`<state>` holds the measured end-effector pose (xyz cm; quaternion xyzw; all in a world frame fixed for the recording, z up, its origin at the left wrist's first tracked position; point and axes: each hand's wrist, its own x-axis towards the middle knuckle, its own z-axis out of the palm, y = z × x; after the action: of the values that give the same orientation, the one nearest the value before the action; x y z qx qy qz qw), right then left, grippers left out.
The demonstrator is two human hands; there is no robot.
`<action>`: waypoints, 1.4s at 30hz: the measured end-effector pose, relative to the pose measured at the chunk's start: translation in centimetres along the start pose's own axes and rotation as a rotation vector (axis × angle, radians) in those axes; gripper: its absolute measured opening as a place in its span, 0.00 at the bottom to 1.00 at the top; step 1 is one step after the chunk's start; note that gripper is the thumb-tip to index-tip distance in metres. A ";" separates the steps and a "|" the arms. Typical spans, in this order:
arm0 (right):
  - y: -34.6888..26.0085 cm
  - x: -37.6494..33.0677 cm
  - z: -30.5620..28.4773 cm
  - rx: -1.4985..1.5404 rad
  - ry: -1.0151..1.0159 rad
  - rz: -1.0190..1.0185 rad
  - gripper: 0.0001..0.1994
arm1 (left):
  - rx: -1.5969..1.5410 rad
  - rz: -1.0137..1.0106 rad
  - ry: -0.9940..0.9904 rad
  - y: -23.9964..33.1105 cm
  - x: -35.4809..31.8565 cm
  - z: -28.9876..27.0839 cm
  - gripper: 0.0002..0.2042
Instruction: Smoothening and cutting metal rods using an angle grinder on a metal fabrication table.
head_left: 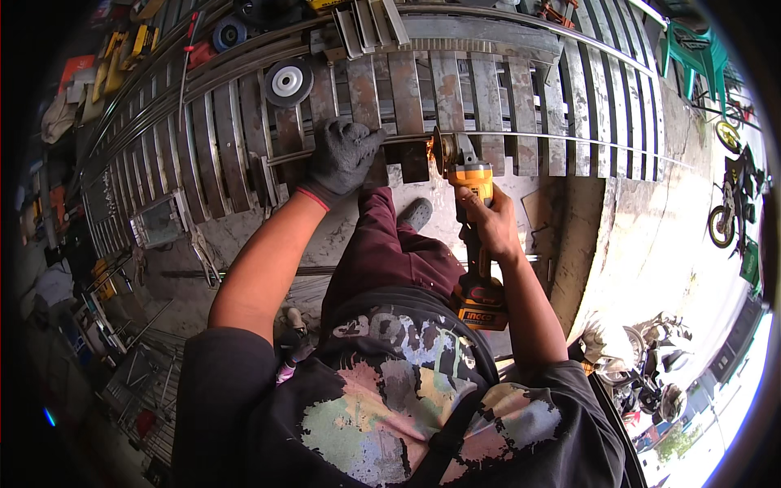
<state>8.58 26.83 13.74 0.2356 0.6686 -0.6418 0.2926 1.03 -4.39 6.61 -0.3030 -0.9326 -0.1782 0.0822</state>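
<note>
My left hand (340, 159), in a dark grey glove with a red cuff, is closed round a thin metal rod (586, 141) lying crosswise near the front edge of a slatted metal worktable (451, 89). My bare right hand (496, 224) grips a yellow and black cordless angle grinder (472, 177), its battery end toward my body. The grinder's cutting disc (440, 152) stands upright against the rod, a little right of my left hand. Orange sparks (430, 148) show at the contact. The rod runs on to the right past the grinder.
A round abrasive disc (288, 81) lies on the slats beyond my left hand. Short metal channel pieces (370, 28) sit at the far side. Tools clutter the far left. A green plastic chair (701, 55) stands far right, with a motorbike (724, 215) beyond the concrete ledge (579, 236).
</note>
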 end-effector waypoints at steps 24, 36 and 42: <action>-0.7 0.2 0.1 -0.007 -0.012 0.000 0.17 | -0.010 0.013 0.024 -0.2 0.1 0.5 0.17; 0.2 0.6 -0.1 -0.028 -0.001 0.028 0.18 | -0.024 -0.002 -0.001 -0.3 -0.2 0.7 0.19; -0.5 -0.8 -0.1 0.054 0.004 -0.012 0.17 | -0.015 -0.061 0.002 0.2 0.2 0.1 0.19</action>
<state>8.79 26.95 14.63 0.2407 0.6529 -0.6608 0.2811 1.03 -4.12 6.62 -0.2746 -0.9400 -0.1880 0.0754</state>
